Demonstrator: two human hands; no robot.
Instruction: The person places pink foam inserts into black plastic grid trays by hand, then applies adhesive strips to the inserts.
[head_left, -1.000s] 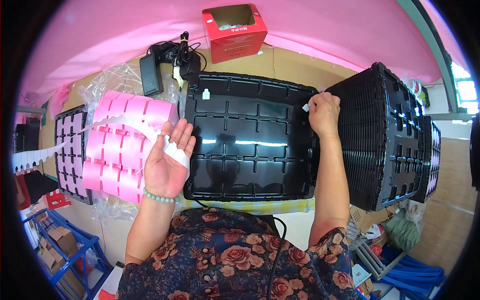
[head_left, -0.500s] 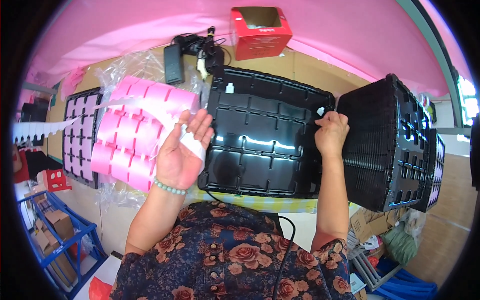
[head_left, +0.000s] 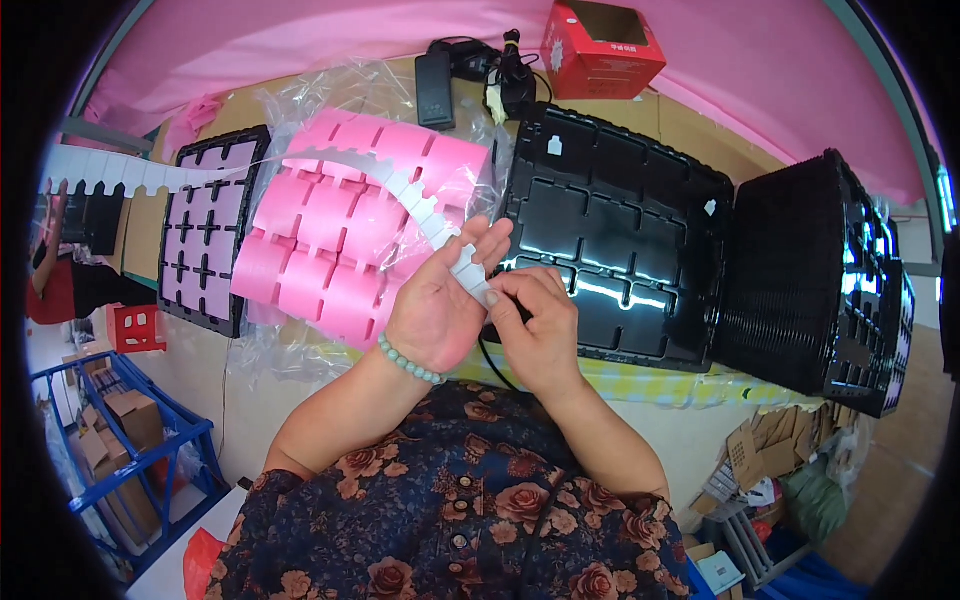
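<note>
A long strip of white bottle-shaped labels (head_left: 410, 195) runs in from the far left, across to my left hand (head_left: 437, 310). That hand is palm up with its fingers stretched, and the strip passes between thumb and fingers and over the palm. My right hand (head_left: 540, 330) is closed in a pinch on the strip's end, beside the left fingers. Behind it lies a glossy black plastic tray (head_left: 600, 230) with moulded grooves. One white label (head_left: 555, 146) sits at its upper left and another white label (head_left: 711, 207) at its upper right.
Left of the tray are pink slotted sheets (head_left: 350, 220) on clear plastic and a lilac-and-black tray (head_left: 205, 225). Stacked black trays (head_left: 790, 280) stand at right. Behind are a red box (head_left: 603, 60) and a black adapter (head_left: 434, 90). Another person's arm (head_left: 48, 255) shows far left.
My right hand has left the white label at the tray's upper right and come over to the strip at my left hand. The whole view has shifted, with things now further right.
</note>
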